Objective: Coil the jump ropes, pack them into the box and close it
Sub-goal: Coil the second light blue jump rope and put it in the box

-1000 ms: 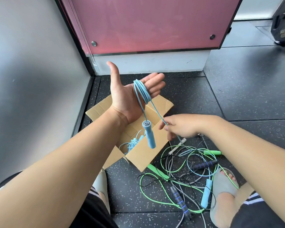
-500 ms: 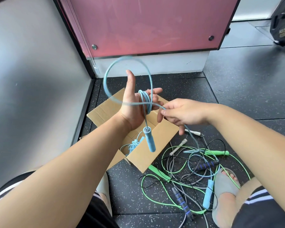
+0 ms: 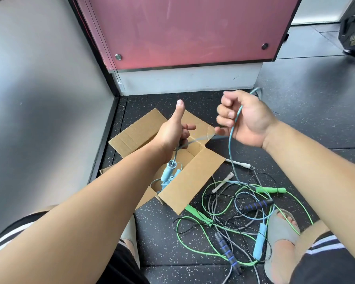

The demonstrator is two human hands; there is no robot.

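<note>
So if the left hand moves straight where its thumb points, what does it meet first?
The left hand would likely reach the white plinth below the pink panel; the way looks free, depth unclear.

A: Centre of frame: box (image 3: pixel 193 181), flaps spread, mouth open upward. A taut blue rope (image 3: pixel 199 138) crosses just above the mouth.

B: Lower right: rope tangle (image 3: pixel 223 218) covers the floor (image 3: pixel 305 119), which lies bare at upper right. A grey wall (image 3: pixel 39 99) closes the left.
</note>
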